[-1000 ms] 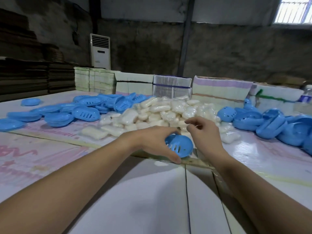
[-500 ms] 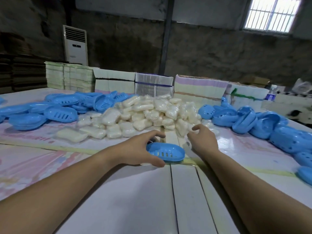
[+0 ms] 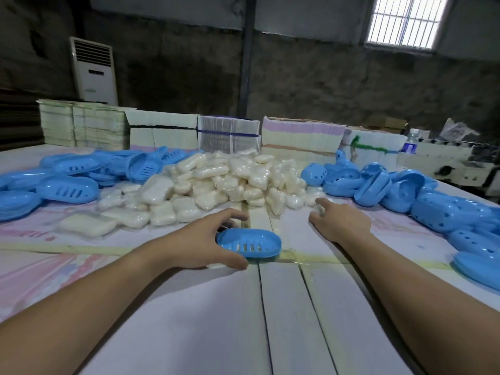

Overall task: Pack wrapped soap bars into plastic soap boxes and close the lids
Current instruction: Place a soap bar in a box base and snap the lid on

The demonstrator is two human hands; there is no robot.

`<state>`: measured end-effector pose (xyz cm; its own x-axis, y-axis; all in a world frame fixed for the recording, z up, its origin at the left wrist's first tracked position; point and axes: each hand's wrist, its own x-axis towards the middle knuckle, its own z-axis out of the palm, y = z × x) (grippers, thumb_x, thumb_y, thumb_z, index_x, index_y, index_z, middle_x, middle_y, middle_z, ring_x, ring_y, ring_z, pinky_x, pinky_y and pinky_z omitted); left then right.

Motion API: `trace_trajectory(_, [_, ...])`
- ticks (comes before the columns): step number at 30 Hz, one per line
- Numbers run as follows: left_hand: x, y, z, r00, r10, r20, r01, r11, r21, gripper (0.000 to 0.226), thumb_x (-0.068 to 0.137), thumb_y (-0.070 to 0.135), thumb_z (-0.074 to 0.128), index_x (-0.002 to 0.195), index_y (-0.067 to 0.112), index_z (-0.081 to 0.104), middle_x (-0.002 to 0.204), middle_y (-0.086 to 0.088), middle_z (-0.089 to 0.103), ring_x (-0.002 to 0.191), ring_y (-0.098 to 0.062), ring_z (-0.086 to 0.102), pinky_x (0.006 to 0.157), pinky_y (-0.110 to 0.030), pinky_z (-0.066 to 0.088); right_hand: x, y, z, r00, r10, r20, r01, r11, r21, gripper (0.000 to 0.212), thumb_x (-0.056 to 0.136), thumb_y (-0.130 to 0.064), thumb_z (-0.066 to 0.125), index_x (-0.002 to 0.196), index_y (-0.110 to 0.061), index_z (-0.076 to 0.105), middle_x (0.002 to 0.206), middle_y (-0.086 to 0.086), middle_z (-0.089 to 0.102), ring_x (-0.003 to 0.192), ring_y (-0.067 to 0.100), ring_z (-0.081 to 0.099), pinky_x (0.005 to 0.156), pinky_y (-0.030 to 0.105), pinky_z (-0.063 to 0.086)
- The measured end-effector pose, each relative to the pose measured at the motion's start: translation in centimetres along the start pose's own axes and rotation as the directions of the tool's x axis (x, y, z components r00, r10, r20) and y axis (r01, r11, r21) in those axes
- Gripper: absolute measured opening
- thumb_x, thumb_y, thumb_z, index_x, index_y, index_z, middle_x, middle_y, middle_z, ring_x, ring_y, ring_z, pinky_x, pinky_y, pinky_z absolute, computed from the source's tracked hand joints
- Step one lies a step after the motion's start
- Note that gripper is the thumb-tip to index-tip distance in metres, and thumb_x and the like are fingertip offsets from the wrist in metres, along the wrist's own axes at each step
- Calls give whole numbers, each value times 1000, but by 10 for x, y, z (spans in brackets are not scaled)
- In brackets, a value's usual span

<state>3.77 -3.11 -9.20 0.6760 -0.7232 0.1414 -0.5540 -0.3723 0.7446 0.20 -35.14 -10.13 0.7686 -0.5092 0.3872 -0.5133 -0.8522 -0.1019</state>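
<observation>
Since a second ago the box has gone from tilted in our left hand to lying flat on the table, slots up, and our right hand has left it and moved off to the right and farther out.

We take the box as our landmark. The left hand sits on its left side, thumb curled round the near edge and fingers hooked over the far edge, so it holds the box, though lightly. The right hand is to the right of the box and beyond it, apart from it, fingers loosely stretched forward and holding nothing we can see; whether a fingertip touches a wrapped bar there we cannot tell. The soap pile lies beyond the box, its nearest bars just past the left fingers. Empty boxes heap up far right of it, and lids far left.

We judge this box is packed and shut, since pale soap shows through its slots, and the step in hand is setting it down and starting the next one. The next move calls for the left hand to let go or push the box aside, and for the right to pick one empty box from the right heap, or one bar, without dragging neighbours along.
</observation>
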Motion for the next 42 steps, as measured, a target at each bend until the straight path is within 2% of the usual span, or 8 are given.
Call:
trace_trajectory(3, [-1, 1, -2, 1000, -5, 17, 5, 1000, 16, 74, 70, 35, 90, 125, 55, 45, 123, 17, 56, 108, 1, 59, 89, -35, 57, 1, 10, -1, 995, 67, 80, -64, 997, -42, 48, 88, -55, 36, 134, -44, 40, 139, 11, 46, 123, 36, 44, 85, 47, 40])
trace_trajectory(6, [-2, 1, -4, 999, -5, 37, 6, 1000, -3, 70, 77, 23, 84, 125, 55, 45, 120, 18, 55, 97, 4, 62, 66, -24, 57, 1, 8, -1, 993, 65, 99, -64, 998, -10, 48, 89, -52, 39, 136, -41, 42, 141, 12, 43, 127, 37, 36, 98, 49, 35])
trace_trajectory(11, [-3, 3, -1, 1000, -24, 13, 24, 1000, -3, 68, 78, 22, 83, 129, 48, 46, 119, 17, 54, 93, 3, 63, 63, -23, 57, 0, 7, -4, 999, 2, 40, -4, 998, 56, 30, 87, -49, 48, 114, -37, 50, 122, 11, 55, 113, 33, 43, 81, 41, 36])
trace_trajectory(16, [-4, 5, 0, 1000, -25, 5, 25, 1000, 15, 67, 79, 23, 84, 130, 46, 47, 121, 16, 56, 96, 0, 64, 82, -29, 58, 0, 7, -7, 1000, -17, 10, 16, 988, 153, 31, 83, -45, 58, 108, -28, 46, 107, 5, 62, 98, 26, 53, 75, 37, 46])
trace_trajectory(23, [-5, 8, 1, 999, -50, -8, 50, 998, 22, 72, 76, 27, 86, 131, 48, 45, 121, 16, 56, 101, 0, 62, 86, -37, 58, -10, -6, -25, 995, 31, -92, 33, 786, 618, 26, 77, -38, 67, 100, -34, 56, 89, -6, 59, 78, 10, 52, 60, 30, 36])
trace_trajectory(30, [-3, 4, 1, 999, -37, -15, 37, 998, -42, 88, 73, 26, 89, 139, 46, 35, 121, 12, 59, 93, 1, 66, 59, -18, 51, -36, -27, -58, 900, -428, -86, 296, 453, 841, 23, 69, -22, 76, 83, -38, 68, 68, -12, 56, 64, 5, 46, 65, 21, 38])
trace_trajectory(36, [-4, 5, -1, 999, -33, -11, 33, 999, -13, 89, 73, 29, 88, 140, 47, 33, 121, 13, 57, 91, 4, 63, 77, -25, 57, -60, -59, -57, 722, -692, 29, 447, 497, 744, 24, 68, -26, 73, 90, -38, 71, 92, -24, 67, 88, -2, 60, 70, 8, 43])
trace_trajectory(42, [-3, 6, -1, 1000, -22, -17, 22, 1000, 16, 84, 74, 29, 88, 138, 45, 36, 119, 16, 57, 102, 3, 58, 75, -5, 49, -66, -68, -48, 694, -720, 16, 458, 459, 761, 26, 77, -36, 70, 100, -46, 65, 103, -31, 63, 102, -6, 56, 78, 6, 41])
